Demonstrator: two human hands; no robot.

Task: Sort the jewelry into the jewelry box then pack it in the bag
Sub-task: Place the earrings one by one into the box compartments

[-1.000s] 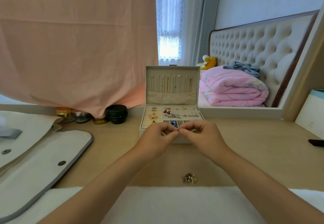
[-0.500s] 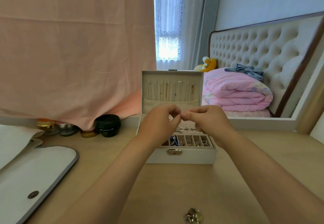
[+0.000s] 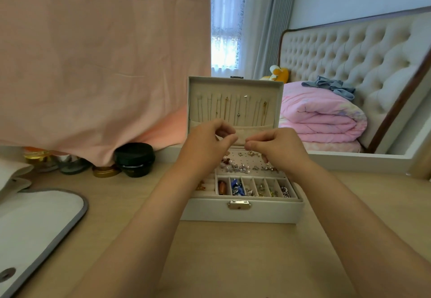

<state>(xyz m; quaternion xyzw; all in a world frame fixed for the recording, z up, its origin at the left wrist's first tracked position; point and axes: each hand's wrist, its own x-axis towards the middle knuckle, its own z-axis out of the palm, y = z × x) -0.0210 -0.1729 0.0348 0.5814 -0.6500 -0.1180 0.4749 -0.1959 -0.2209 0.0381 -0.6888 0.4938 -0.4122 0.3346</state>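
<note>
The white jewelry box (image 3: 240,213) stands open on the desk, lid (image 3: 235,83) upright with thin necklaces hanging inside. Its tray holds earrings on a pad and small compartments of rings and beads. My left hand (image 3: 207,146) and my right hand (image 3: 277,148) hover over the back of the tray, fingertips a little apart. Each pinches thumb to forefinger on a tiny jewelry piece too small to make out. The white bag (image 3: 42,223) with grey trim lies flat at the left.
A black jar (image 3: 135,159), a gold lid (image 3: 106,172) and other small pots sit behind the bag under a hanging pink cloth (image 3: 93,64). A mirror (image 3: 349,88) behind the box reflects a bed. Bare wooden desk (image 3: 233,262) lies in front of the box.
Both hands rose from the box's front edge to above its tray, and the pinched fingertips drew slightly apart. The view moved closer and the loose jewelry pile left the frame.
</note>
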